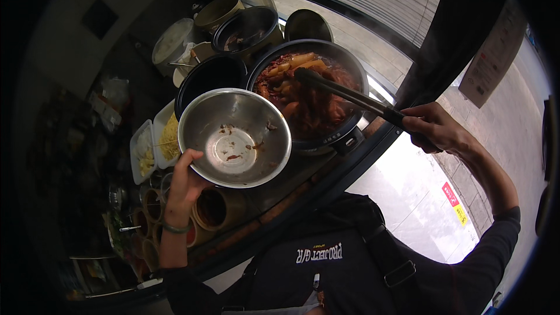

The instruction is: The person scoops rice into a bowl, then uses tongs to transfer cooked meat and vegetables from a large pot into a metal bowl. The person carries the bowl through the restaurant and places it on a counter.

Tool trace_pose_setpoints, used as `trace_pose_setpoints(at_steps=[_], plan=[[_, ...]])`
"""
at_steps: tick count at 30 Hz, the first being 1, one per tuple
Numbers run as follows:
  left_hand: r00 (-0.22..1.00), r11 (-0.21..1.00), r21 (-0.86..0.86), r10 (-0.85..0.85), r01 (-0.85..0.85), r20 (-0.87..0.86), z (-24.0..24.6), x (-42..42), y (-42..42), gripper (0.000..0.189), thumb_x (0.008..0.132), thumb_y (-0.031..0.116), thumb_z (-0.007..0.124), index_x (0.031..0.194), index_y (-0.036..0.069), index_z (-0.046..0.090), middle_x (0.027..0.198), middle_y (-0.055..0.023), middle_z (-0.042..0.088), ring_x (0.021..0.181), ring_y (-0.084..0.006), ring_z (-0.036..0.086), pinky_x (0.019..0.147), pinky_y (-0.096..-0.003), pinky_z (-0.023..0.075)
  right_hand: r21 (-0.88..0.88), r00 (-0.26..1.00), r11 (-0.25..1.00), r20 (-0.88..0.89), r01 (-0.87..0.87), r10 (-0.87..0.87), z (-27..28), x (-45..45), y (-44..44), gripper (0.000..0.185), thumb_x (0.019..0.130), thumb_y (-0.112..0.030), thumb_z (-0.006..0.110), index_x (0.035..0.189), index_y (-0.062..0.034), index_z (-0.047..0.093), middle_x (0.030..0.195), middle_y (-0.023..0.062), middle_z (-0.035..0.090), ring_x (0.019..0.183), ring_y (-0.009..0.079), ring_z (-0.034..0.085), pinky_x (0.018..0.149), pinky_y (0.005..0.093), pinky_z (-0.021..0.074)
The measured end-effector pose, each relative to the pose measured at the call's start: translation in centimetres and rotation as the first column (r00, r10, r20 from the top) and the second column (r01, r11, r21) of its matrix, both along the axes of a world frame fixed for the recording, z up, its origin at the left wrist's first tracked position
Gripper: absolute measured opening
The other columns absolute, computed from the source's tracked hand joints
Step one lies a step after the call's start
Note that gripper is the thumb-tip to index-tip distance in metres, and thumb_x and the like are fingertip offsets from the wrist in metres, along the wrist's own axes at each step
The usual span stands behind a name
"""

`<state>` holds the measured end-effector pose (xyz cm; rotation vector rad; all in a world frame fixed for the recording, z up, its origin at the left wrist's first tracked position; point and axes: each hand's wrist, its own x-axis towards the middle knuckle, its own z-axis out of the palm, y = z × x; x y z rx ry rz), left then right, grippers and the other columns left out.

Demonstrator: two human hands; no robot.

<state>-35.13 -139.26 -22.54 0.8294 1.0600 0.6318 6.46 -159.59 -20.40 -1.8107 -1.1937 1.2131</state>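
My left hand (189,179) grips the near left rim of a stainless steel bowl (232,138), thumb over the edge. Dark food scraps cling to the bowl's inside. In my right hand (431,127) are long metal tongs (345,92) with a dark handle. Their tips reach into a wide black-rimmed cooking pot (306,94) of reddish-brown broth, among pieces of food (302,59) and dried red chillies. Whether the tongs pinch anything cannot be told. The bowl is held left of the pot and hides part of its rim.
Behind the bowl sits a dark pot (214,78); farther back are another pot with dark liquid (247,30) and a round lid (308,26). White trays (143,151) of shredded food and several seasoning containers (210,210) stand on the left. A dark counter edge (319,188) runs before me.
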Motion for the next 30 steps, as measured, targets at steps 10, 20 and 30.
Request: trace_pose_setpoints(at_steps=[10,20,30], plan=[[0.992,0.993,0.011,-0.12,0.121,-0.045,1.2,1.0,0.6,0.051,0.077,0.019,0.051,0.123,-0.002,0.043,0.115,-0.0174,0.053,0.1,-0.032,0.058,0.078,-0.0468,0.0533,0.153,0.996,0.988,0.085,-0.021,0.008,1.8,-0.2,-0.2,0.038,0.09,-0.035,0.053,0.078,0.0002,0.061,0.046,0.0002,0.044,0.033,0.0059,0.04,0.031,0.0183,0.0302],[0.979,0.979,-0.025,-0.204,0.204,0.002,1.1,1.6,0.8,0.047,0.08,0.019,0.052,0.12,-0.004,0.044,0.117,-0.0199,0.051,0.104,-0.0339,0.055,0.08,-0.0501,0.0524,0.321,0.978,0.946,0.209,-0.05,-0.019,5.5,-1.1,-0.1,0.042,0.09,-0.034,0.055,0.097,0.0069,0.062,0.048,0.002,0.049,0.034,0.0063,0.045,0.031,0.018,0.0336],[0.951,0.959,-0.108,-0.24,0.263,0.193,-0.4,3.1,0.5,0.051,0.08,0.018,0.05,0.125,-0.004,0.04,0.123,-0.0226,0.047,0.112,-0.0392,0.049,0.089,-0.0587,0.0452,0.372,0.945,0.908,0.319,-0.195,0.072,8.4,-1.8,1.5,0.052,0.088,-0.041,0.057,0.114,0.0034,0.057,0.055,0.0039,0.052,0.039,0.007,0.05,0.033,0.0186,0.0395]])
